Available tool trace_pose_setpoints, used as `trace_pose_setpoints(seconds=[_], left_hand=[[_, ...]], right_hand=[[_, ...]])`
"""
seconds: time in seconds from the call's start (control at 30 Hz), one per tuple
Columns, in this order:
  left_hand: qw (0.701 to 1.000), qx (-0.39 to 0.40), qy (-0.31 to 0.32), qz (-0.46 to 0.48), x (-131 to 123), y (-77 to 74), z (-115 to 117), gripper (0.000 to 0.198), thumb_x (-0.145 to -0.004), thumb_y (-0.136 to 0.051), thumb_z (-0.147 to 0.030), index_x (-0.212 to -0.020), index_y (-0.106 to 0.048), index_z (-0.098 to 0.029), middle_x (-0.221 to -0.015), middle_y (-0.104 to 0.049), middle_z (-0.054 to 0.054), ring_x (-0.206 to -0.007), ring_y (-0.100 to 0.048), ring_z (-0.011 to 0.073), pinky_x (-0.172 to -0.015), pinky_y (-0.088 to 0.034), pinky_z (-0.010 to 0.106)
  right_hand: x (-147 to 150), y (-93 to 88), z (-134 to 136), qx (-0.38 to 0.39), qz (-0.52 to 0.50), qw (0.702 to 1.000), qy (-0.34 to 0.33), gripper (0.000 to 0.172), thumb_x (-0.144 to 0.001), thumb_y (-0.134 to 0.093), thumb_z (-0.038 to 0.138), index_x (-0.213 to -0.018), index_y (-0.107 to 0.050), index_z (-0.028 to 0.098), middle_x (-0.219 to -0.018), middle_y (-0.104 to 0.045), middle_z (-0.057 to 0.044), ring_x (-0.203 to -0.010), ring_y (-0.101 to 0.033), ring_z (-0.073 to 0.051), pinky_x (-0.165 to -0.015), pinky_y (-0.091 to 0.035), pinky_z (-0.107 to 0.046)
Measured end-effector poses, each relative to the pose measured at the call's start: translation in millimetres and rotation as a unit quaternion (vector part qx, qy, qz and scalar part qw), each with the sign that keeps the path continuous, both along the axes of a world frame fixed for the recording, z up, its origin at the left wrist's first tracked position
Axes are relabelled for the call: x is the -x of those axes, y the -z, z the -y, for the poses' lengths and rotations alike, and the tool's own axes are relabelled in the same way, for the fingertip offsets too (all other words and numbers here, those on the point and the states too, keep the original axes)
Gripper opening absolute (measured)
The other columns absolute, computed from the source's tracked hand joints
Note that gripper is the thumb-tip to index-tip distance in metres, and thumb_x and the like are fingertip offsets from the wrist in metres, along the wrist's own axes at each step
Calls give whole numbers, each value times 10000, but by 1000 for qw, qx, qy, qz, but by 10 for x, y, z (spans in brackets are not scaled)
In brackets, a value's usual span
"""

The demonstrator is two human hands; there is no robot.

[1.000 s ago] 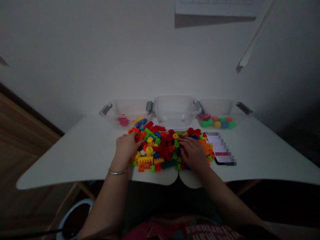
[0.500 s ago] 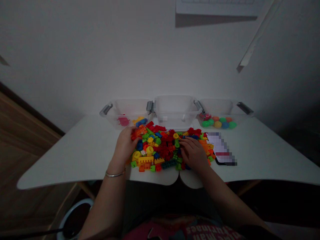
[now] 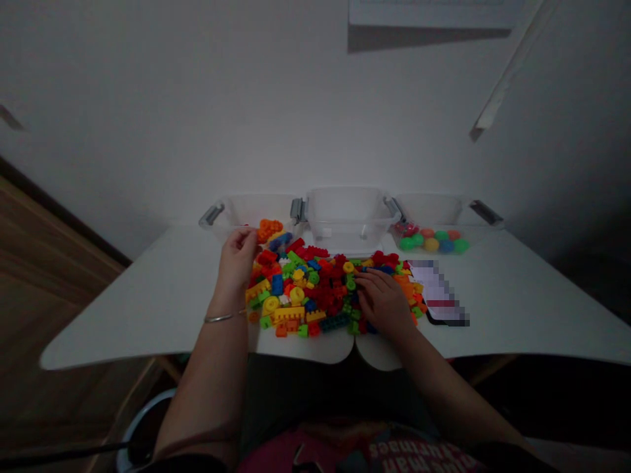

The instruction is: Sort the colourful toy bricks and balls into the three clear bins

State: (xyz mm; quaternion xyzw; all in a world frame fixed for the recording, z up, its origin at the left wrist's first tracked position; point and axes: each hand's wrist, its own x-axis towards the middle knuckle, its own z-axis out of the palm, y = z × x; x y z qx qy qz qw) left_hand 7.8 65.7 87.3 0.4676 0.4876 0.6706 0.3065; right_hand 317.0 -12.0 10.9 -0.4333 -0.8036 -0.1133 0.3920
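A heap of colourful toy building blocks lies on the white table in front of me. My left hand is raised at the heap's far left, its fingers pinched on a knobbly orange toy block. That block is held up just in front of the left clear bin. On the right part of the heap rests my right hand, palm down with its fingers stretched out over the blocks. What lies beneath that palm is hidden.
Behind the heap stand a middle clear bin and a right clear bin with several coloured balls. A phone with a blurred screen lies right of the heap. The wall rises behind the bins.
My left hand has lifted the orange block out of the heap and moved away from me, up toward the left bin. My right hand has stayed in place.
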Motion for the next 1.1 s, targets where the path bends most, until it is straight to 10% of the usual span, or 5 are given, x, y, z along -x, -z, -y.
trace_pose_setpoints(seconds=[0.47, 1.1], left_hand=[[979, 67, -132, 138, -31, -343, -322, 160, -899, -593, -229, -997, -467, -235, -715, -603, -63, -536, -623, 74, -442, -380, 127], [964, 127, -51, -227, 94, -230, -392, 217, -831, -577, -318, -960, -645, -157, -780, -668, 37, -634, -640, 151, -561, -529, 246]], right_hand=[[-20, -21, 3, -5, -4, 1000, -2, 248, -900, -557, 149, -1099, -702, 178, -1137, -750, -92, -1141, -635, -271, -1012, -538, -470], [-28, -23, 2, 4, -4, 1000, -2, 243, -907, -553, 160, -1096, -705, 180, -1129, -752, -91, -1148, -631, -272, -1020, -529, -479]])
